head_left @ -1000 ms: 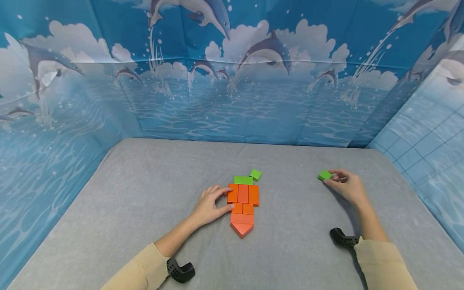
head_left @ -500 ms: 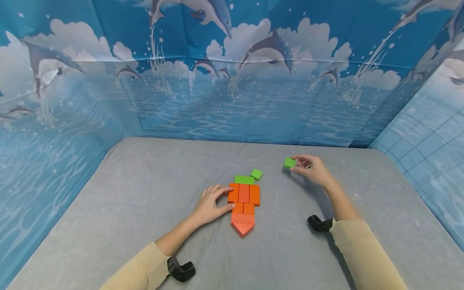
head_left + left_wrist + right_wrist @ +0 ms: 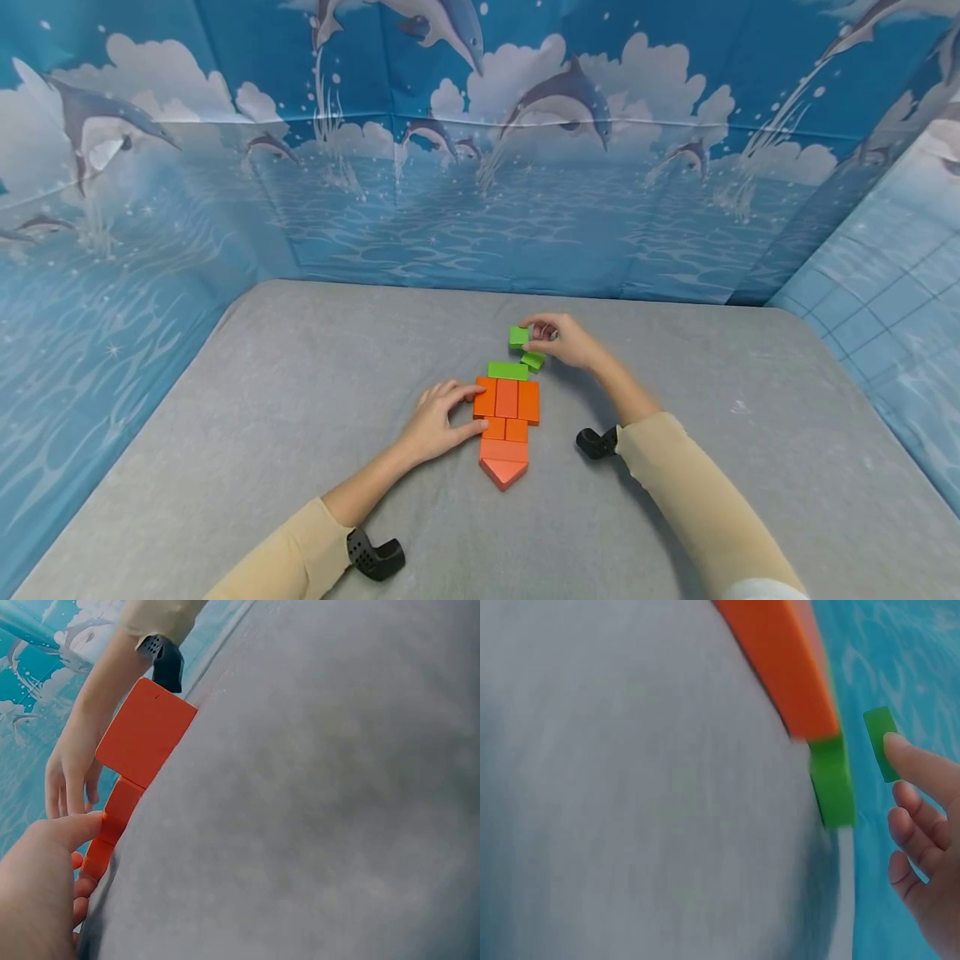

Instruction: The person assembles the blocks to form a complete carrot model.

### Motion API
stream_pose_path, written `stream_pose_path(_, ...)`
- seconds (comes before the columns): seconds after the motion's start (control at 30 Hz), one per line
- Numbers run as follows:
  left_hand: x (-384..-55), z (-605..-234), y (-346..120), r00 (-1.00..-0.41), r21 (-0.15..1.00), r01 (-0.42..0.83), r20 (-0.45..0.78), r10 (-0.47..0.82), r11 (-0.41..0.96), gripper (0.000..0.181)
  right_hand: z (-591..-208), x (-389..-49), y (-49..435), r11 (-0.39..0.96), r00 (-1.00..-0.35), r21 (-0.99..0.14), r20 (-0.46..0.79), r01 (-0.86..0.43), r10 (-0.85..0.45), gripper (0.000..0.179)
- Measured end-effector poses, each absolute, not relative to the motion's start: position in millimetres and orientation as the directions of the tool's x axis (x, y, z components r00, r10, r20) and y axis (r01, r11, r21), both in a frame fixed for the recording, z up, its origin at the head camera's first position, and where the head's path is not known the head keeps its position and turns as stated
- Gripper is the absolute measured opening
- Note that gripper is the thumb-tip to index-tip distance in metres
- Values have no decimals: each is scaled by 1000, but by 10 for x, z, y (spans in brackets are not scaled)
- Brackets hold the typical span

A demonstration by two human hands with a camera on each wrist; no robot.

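My right hand (image 3: 564, 340) pinches a small green block (image 3: 518, 337) between thumb and fingertips. It is held just beyond the orange and green blocks, and the right wrist view shows the thumb on its face. Below that hand, a second green block (image 3: 533, 361) lies at an angle by the right end of a longer green block (image 3: 507, 371). Orange blocks (image 3: 507, 398) lie against each other in a flat shape, ending near me in a triangular block (image 3: 503, 472). My left hand (image 3: 438, 421) rests at their left side, thumb and index fingertips touching the orange edges.
A grey cloth-covered table (image 3: 337, 350) lies under everything. Behind and beside it hangs a blue curtain (image 3: 420, 217) printed with dolphins. Each wrist carries a black device, such as the left one (image 3: 375, 557), that sits low over the cloth.
My right hand has carried the small green block leftward from the right side of the table to just behind the longer green block. The left hand stays at the orange blocks.
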State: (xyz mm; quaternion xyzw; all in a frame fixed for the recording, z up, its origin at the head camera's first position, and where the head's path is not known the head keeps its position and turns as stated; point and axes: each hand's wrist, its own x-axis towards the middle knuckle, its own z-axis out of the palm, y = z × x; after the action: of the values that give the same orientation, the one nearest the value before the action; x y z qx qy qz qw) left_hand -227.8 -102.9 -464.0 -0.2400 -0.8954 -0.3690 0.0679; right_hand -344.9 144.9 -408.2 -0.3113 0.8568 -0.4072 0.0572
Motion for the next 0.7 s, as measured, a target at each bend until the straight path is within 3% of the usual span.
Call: stream_pose_path(0.7, -2287, -4640, -1031, -869, 631, 492, 310, 386, 600, 47, -4234, -3541, 978, 534, -761, -681, 54, -501, -646, 31)
